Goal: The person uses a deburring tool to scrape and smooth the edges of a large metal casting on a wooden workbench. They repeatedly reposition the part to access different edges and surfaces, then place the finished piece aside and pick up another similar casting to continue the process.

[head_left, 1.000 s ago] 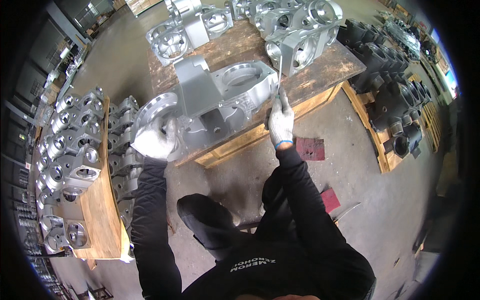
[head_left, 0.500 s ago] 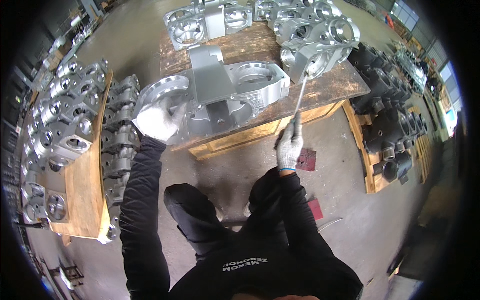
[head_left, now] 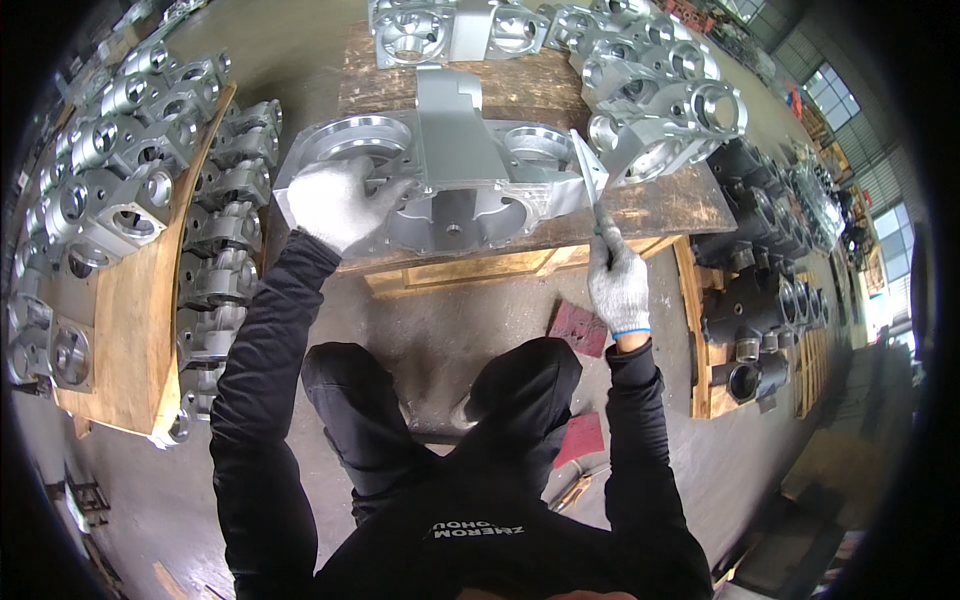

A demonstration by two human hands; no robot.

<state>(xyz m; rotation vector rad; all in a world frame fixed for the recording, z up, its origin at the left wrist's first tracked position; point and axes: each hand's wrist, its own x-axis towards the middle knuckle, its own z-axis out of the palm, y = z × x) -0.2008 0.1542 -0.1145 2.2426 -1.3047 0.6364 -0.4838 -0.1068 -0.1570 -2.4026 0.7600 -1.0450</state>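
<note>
A large silver-grey metal casting [head_left: 455, 140] with round bored openings and a raised middle block lies on the wooden bench in front of me. My left hand [head_left: 335, 202], in a white glove, grips its near left side beside the big ring, thumb spread toward the middle. In my gloved right hand [head_left: 617, 285] is a slim flat file [head_left: 586, 168], held by its handle. Its blade points away from me and leans left, lying at the casting's right end. Whether the blade touches the metal I cannot tell.
More silver castings [head_left: 665, 125] crowd the worn bench top [head_left: 690, 205] at the far side and right. Castings fill a wooden pallet [head_left: 140, 330] on the left. Dark cylindrical parts [head_left: 755, 310] stand on a pallet at right. Two red pieces [head_left: 578, 328] lie on the floor.
The file has swung from pointing at the right-hand castings to the right end of the casting before me. My right hand has shifted right; my left hand stays on the casting. The view has shifted.
</note>
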